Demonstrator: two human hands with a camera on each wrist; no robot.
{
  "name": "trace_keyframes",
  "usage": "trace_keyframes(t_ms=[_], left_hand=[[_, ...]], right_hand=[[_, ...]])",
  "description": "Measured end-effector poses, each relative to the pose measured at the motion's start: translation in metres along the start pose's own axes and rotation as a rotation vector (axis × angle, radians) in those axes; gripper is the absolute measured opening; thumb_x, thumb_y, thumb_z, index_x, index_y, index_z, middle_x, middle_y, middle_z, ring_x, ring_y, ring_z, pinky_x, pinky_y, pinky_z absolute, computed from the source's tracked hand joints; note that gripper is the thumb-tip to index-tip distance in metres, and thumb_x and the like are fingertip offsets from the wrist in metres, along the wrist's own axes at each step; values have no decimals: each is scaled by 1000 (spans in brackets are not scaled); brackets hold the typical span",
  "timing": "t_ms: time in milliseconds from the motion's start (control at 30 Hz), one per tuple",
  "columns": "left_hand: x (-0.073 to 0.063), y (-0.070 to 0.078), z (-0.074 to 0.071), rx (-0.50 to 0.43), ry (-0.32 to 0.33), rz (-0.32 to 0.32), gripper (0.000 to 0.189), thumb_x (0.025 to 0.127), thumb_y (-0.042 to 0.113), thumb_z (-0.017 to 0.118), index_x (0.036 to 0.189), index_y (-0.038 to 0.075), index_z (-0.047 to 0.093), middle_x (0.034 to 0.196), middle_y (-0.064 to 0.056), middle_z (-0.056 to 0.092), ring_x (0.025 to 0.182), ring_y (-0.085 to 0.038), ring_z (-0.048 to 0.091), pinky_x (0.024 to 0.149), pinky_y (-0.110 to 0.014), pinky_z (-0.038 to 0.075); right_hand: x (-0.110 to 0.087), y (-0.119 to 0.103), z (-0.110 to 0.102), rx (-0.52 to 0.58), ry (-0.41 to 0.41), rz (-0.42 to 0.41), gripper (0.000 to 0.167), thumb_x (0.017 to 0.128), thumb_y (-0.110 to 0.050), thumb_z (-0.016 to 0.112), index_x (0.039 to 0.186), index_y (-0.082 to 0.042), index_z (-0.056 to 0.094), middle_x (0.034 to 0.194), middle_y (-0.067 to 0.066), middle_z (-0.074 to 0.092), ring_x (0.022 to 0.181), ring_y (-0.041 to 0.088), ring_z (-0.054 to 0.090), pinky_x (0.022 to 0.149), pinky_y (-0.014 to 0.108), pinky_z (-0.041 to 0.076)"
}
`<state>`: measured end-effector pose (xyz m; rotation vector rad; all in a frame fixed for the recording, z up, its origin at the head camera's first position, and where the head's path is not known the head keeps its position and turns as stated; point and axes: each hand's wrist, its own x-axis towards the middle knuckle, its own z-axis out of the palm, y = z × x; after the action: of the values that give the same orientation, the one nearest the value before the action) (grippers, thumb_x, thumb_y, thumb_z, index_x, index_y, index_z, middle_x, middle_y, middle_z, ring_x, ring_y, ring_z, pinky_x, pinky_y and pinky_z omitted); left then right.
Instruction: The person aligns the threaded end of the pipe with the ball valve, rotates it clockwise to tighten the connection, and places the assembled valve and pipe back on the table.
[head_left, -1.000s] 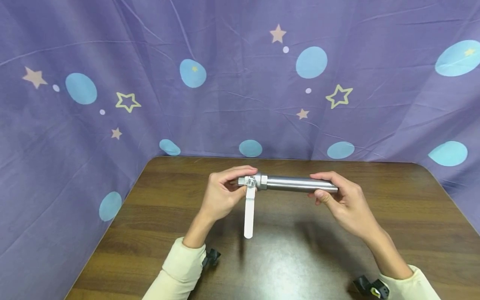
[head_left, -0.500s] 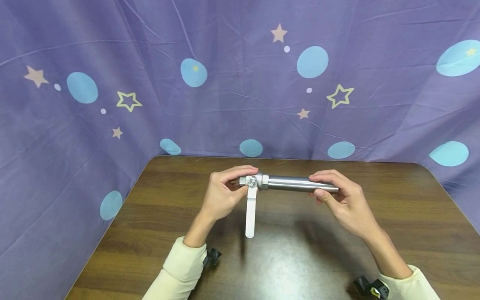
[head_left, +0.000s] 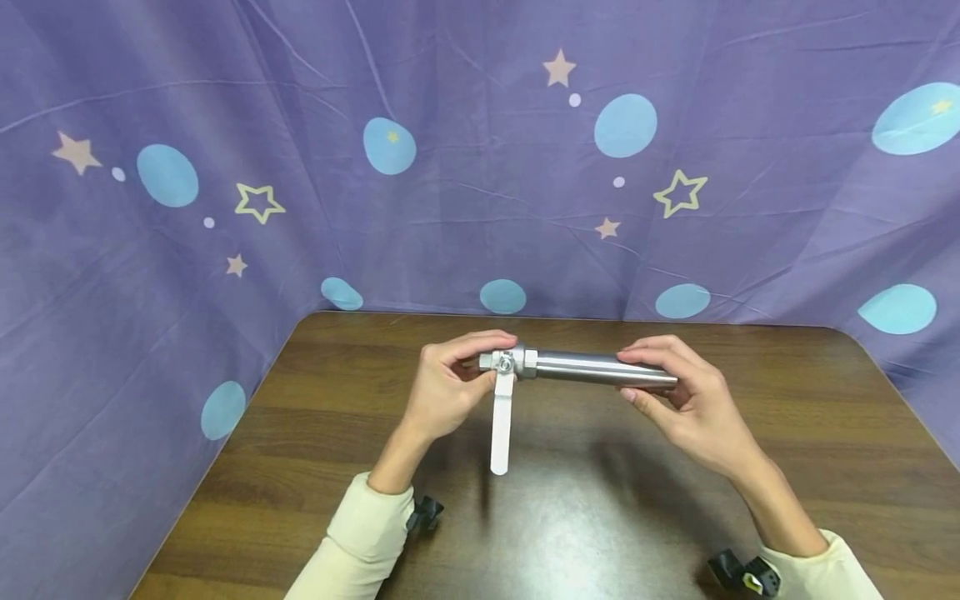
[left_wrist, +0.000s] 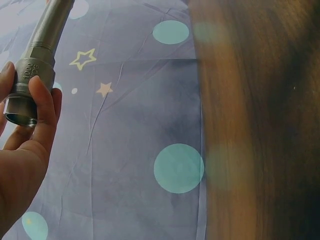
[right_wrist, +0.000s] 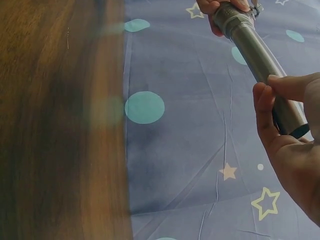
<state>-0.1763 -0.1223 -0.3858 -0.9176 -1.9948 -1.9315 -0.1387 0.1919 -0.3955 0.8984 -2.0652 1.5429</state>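
A metal ball valve (head_left: pixel 517 361) with a long white lever handle (head_left: pixel 501 425) is held above the table. Joined to its right side is a shiny steel pipe (head_left: pixel 577 367), lying roughly level. My left hand (head_left: pixel 442 387) grips the valve body at its left end, thumb below and fingers over the top. In the left wrist view the valve's open end (left_wrist: pixel 21 111) shows between the fingers. The pipe's far end is pinched by my right hand (head_left: pixel 697 408), thumb on the near side and fingers on the far side. The right wrist view shows that pipe end (right_wrist: pixel 300 131) open.
Below lies a brown wooden table (head_left: pixel 300 500) with rounded far corners. A purple curtain (head_left: pixel 450 208) with stars and blue dots hangs along its back and sides. Each wrist wears a dark camera mount, such as the left mount (head_left: pixel 425 514).
My right thumb has shifted slightly left along the pipe and its fingers have turned a little around it. The left hand, valve and lever stay nearly in place.
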Motion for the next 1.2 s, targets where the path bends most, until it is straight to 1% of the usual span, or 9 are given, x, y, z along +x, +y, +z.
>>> trace_keyframes(t_ms=[133, 333, 400, 567, 633, 867, 1100, 1200], left_hand=[[0, -1, 0, 6, -3, 13, 39, 81, -21, 65, 116, -11, 76, 124, -32, 74, 118, -18, 74, 95, -26, 65], [1, -1, 0, 7, -6, 9, 39, 81, -21, 64, 117, -11, 76, 124, -31, 74, 116, -18, 74, 95, -26, 66], [1, -1, 0, 8, -8, 9, 40, 81, -22, 64, 117, -11, 76, 124, -31, 74, 115, -17, 74, 95, -26, 66], [1, -1, 0, 8, -9, 9, 39, 81, -22, 64, 117, -11, 76, 124, -31, 74, 115, -17, 74, 94, -25, 65], [1, 0, 0, 6, -8, 8, 39, 81, -22, 64, 117, -11, 76, 124, -31, 74, 116, -17, 74, 94, -25, 65], [1, 1, 0, 3, -8, 5, 40, 81, -22, 64, 117, -11, 76, 124, -31, 75, 115, -16, 74, 94, -26, 66], [1, 2, 0, 7, -4, 10, 40, 80, -22, 63, 117, -11, 76, 124, -30, 75, 115, -17, 74, 92, -25, 66], [1, 2, 0, 13, -2, 12, 40, 80, -22, 63, 116, -11, 76, 123, -30, 75, 115, -17, 74, 92, -24, 66]], right_hand=[[0, 0, 0, -60, 15, -6, 58, 72, 32, 77, 123, 5, 73, 121, 17, 67, 104, 5, 69, 72, 18, 65], [0, -1, 0, -104, 26, 6, 57, 71, 30, 79, 121, 3, 75, 118, 16, 70, 101, 4, 70, 65, 18, 64], [0, -1, -1, -114, 29, 12, 57, 71, 29, 80, 120, 2, 75, 117, 14, 71, 100, 3, 70, 64, 18, 64], [0, -1, -1, -133, 30, 33, 53, 72, 26, 82, 120, 3, 75, 118, 1, 72, 99, 3, 71, 65, 18, 64], [0, -1, -2, -140, 29, 42, 52, 73, 25, 82, 120, 3, 75, 118, -2, 72, 98, 2, 71, 65, 18, 64], [0, -3, -1, -146, 26, 76, 52, 77, 22, 81, 124, 0, 75, 117, -1, 74, 89, 1, 72, 63, 19, 63], [0, -6, 0, -118, 20, 115, 49, 81, 21, 79, 126, 0, 74, 117, -7, 73, 79, 7, 73, 62, 22, 64], [1, -7, 0, -129, 18, 122, 48, 82, 19, 79, 126, 0, 74, 116, -7, 73, 77, 7, 73, 61, 22, 64]])
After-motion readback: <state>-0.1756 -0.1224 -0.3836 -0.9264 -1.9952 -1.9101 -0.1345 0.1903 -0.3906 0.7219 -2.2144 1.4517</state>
